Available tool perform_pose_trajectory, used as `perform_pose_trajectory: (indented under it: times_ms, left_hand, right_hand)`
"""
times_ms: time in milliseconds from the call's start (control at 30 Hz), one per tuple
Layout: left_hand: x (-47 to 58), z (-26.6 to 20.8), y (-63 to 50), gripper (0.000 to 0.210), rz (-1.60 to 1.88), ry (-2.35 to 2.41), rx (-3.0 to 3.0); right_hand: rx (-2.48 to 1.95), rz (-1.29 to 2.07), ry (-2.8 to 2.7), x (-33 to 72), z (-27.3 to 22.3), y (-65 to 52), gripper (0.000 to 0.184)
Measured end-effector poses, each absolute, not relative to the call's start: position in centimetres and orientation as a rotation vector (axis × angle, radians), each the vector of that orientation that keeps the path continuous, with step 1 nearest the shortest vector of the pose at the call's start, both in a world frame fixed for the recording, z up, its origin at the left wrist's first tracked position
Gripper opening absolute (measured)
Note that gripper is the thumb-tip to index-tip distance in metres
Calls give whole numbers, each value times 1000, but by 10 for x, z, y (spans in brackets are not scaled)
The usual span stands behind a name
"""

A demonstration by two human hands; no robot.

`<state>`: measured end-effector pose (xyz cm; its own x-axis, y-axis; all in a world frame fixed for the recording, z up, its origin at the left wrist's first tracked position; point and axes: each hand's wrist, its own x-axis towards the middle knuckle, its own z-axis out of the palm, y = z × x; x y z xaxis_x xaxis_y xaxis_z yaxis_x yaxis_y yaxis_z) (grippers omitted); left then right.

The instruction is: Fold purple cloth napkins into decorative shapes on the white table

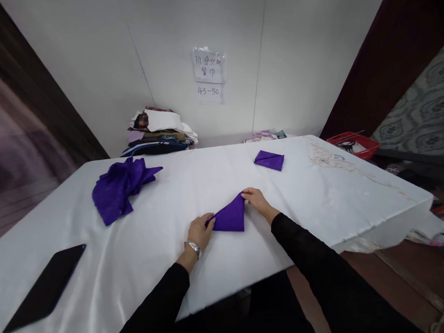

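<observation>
I have the purple cloth [230, 218] just below the centre of the frame, on the white tablecloth [193, 182], with both hands on it. My left hand [201, 230] has its left end pinched, thumb on the near side and fingers curled close behind. My right hand [256, 200] grips the raised upper-right corner, thumb and fingertips brought narrowly together. Between them I see the upper edge slope down toward the left, while the lower edge runs nearly level and the right edge nearly upright. A silver bracelet [193, 247] circles the left wrist, and black sleeves [299, 249] cover both forearms.

To the right of centre, beyond the right hand and well apart from it, I see a folded purple packet [269, 160] lying flat. A loose purple heap [120, 188] sits crumpled left of centre, one point sticking out rightward. At lower left a dark flat slab [46, 287] lies on the tablecloth. Stacked fabrics [161, 132] rise at the table's far edge, upper left of centre, and a red basket [368, 149] shows at far right.
</observation>
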<state>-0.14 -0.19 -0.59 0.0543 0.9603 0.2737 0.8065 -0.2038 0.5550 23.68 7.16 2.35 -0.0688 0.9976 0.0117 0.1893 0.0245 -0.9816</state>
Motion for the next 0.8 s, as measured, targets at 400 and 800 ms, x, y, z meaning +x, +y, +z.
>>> perform_pose_trajectory:
  times_ms: [400, 800]
  left_hand:
    - [2, -3, -4, 28, 864, 1851, 2109]
    - [3, -1, -4, 32, 793, 1958, 2097]
  right_hand:
    - [-1351, 919, -1593, 233, 4, 92, 13]
    - [-1477, 783, -1623, 234, -3, 97, 10]
